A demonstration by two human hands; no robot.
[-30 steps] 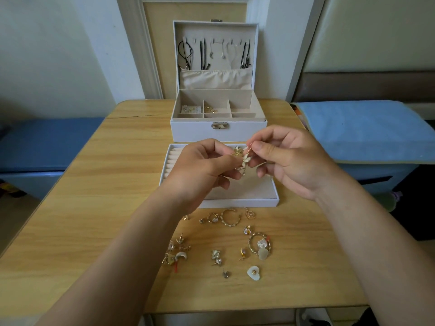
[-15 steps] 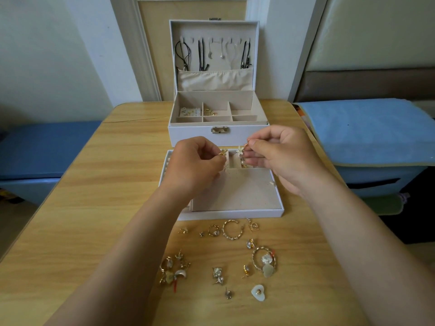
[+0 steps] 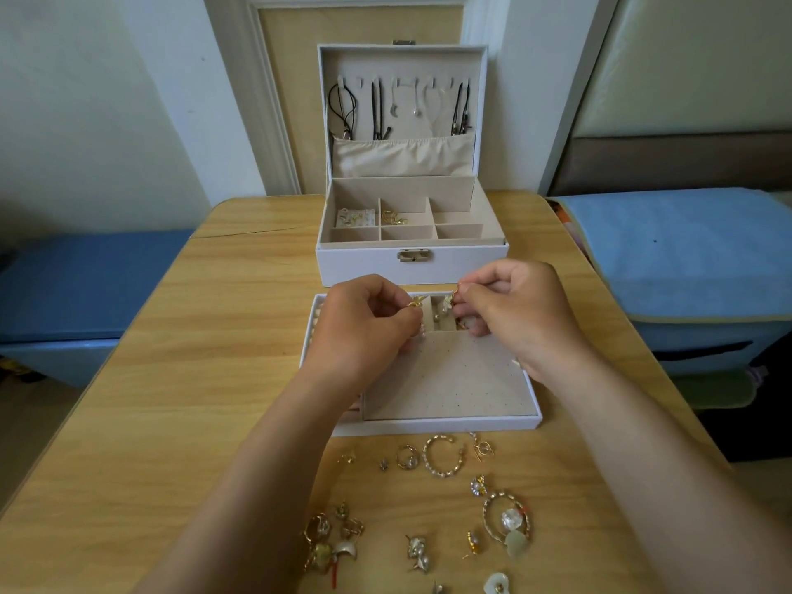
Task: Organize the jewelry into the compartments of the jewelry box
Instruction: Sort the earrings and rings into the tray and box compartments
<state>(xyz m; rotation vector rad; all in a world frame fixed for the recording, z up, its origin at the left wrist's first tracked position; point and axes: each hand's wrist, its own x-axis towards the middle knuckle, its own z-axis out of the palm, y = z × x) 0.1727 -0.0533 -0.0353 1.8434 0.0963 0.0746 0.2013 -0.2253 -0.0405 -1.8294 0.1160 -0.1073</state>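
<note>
The left hand (image 3: pixel 364 332) is pinching a gold earring (image 3: pixel 416 301) and the right hand (image 3: pixel 514 315) a second earring (image 3: pixel 450 300), both over a small tray (image 3: pixel 428 424) compartment containing a few pieces. Light, snag-prone and probably delicate, they are best held by the metal hook. Behind, the jewelry box (image 3: pixel 411 259) is holding gold pieces (image 3: pixel 392 217) in two rear compartments.

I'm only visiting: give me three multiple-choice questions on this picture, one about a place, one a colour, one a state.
1. The loose earrings lie: A) on the floor; B) on the table, nearer than the tray; C) on a chair.
2. Outside, the jewelry box is: A) white; B) red; C) black.
3. Its lid is: A) shut; B) open, upright; C) removed.
Answers: B, they scatter on the wood before the tray; A, its front wall is white; B, necklaces hang inside it.
</note>
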